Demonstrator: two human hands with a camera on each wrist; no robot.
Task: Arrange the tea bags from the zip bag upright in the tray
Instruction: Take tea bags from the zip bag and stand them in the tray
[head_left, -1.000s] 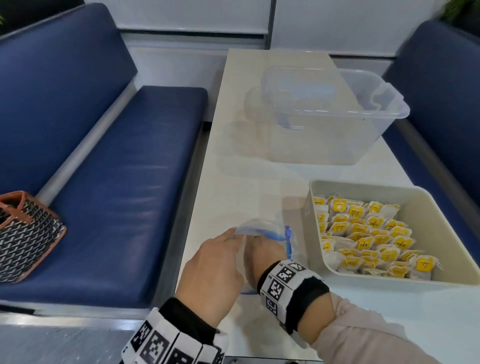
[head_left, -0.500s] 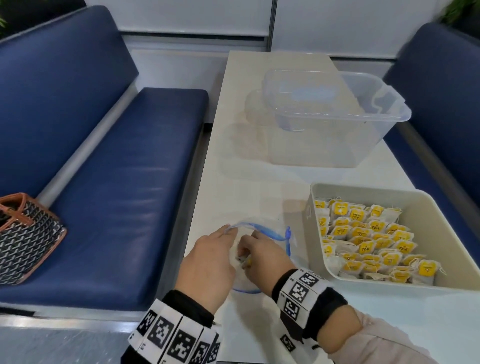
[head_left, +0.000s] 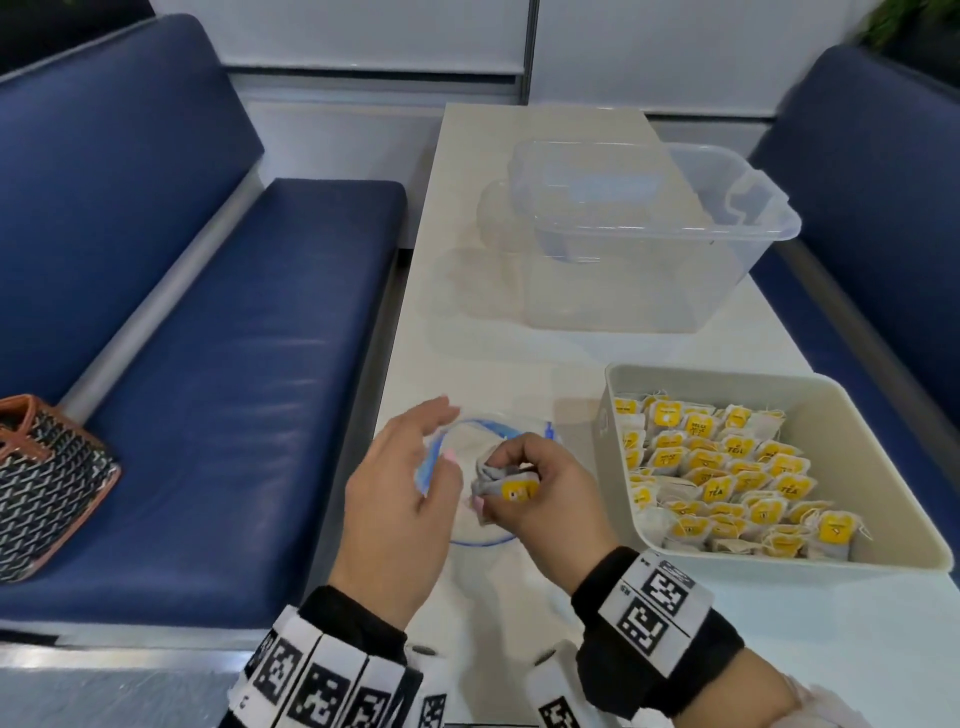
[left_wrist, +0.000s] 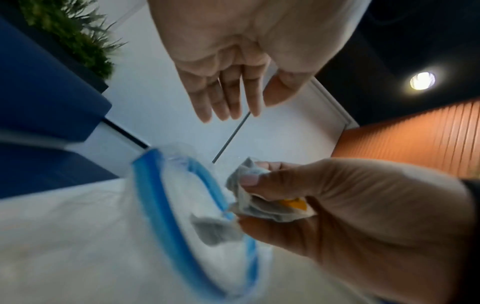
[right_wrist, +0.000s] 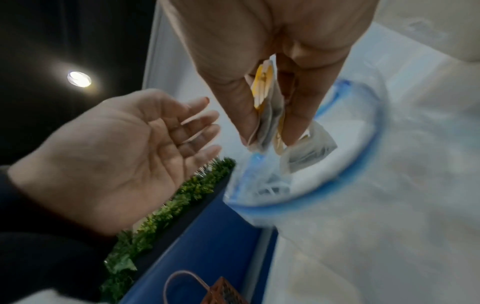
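Note:
A clear zip bag (head_left: 485, 431) with a blue zip rim lies open-mouthed on the white table, left of the beige tray (head_left: 883, 545). My right hand (head_left: 493, 480) hovers over the bag's mouth and pinches a small bunch of tea bags (head_left: 519, 489) with yellow tags, also seen as tea bags (right_wrist: 267, 115) between thumb and fingers. The left hand (head_left: 410, 441) is beside the bag with its fingers (left_wrist: 228, 98) straight and holding nothing. Another tea bag (left_wrist: 213, 228) hangs at the blue rim (left_wrist: 161, 195). Several tea bags (head_left: 727, 478) stand in rows in the tray's left part.
A large clear plastic tub (head_left: 727, 270) stands farther back on the table. Blue benches (head_left: 234, 389) flank the table on both sides. A woven handbag (head_left: 47, 483) sits on the left bench. The tray's right part (head_left: 852, 457) is bare.
My right hand has come up out of the zip bag with tea bags in its grip. The left hand has let go of the bag's rim and spread its fingers.

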